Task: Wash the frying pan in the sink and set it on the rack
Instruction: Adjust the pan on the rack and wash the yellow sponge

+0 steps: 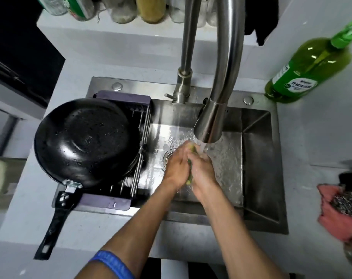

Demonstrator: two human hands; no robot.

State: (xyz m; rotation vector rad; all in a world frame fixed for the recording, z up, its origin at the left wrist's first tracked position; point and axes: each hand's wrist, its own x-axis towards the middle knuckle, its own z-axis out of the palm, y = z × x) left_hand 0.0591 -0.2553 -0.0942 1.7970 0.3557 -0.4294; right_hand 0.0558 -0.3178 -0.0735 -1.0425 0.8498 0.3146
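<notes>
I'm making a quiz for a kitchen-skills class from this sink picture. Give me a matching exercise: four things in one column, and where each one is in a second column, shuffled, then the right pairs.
Things:
1. frying pan
2. sponge
3. green bottle
4. steel scourer

Places:
A. on a pink cloth, right counter
B. upside down on the rack
C. pressed between the left hand and right hand under the running water
D. on the counter behind the sink's right corner

Pairs: 1-B, 2-C, 3-D, 4-A
</notes>
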